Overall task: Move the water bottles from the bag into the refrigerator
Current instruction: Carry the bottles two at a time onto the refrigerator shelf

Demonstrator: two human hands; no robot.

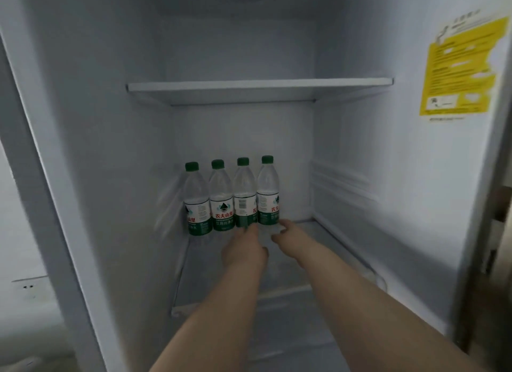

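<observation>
Reaching into the refrigerator (388,177), I am counting four green-capped water bottles (231,197) standing upright in one row at the back of the lower shelf (318,233), under the single upper shelf (260,84). My left hand (245,251) and right hand (288,233) are touching the base of the rightmost bottle (268,191), fingers loosely curled, not clearly gripping.

Pale wall (16,205) with a socket (28,286) at left, dim light
</observation>
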